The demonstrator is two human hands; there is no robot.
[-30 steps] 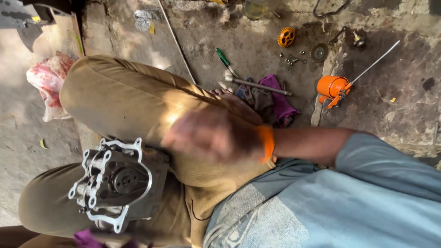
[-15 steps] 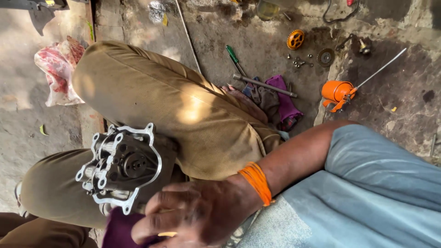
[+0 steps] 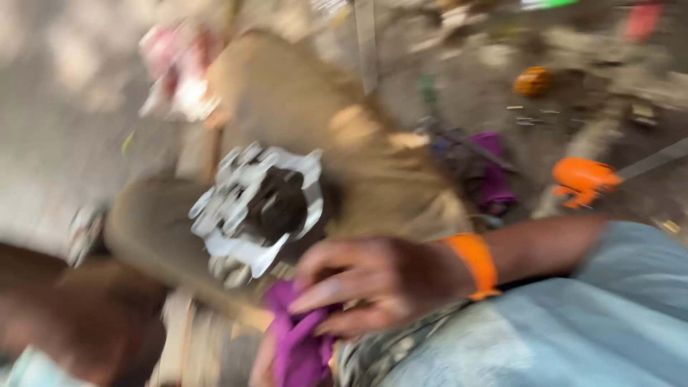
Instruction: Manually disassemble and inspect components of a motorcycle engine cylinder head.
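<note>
One hand, the right hand with an orange wristband, shows clearly in the lower middle of the blurred frame, its fingers curled down and pinching a purple cloth. That cloth hangs just below the hand, bunched in its grip, likely for wiping. Left of and above the hand, a silvery metal engine part rests on the person's lap, propped against the thigh, probably to steady it. Whether the left hand shows cannot be told.
</note>
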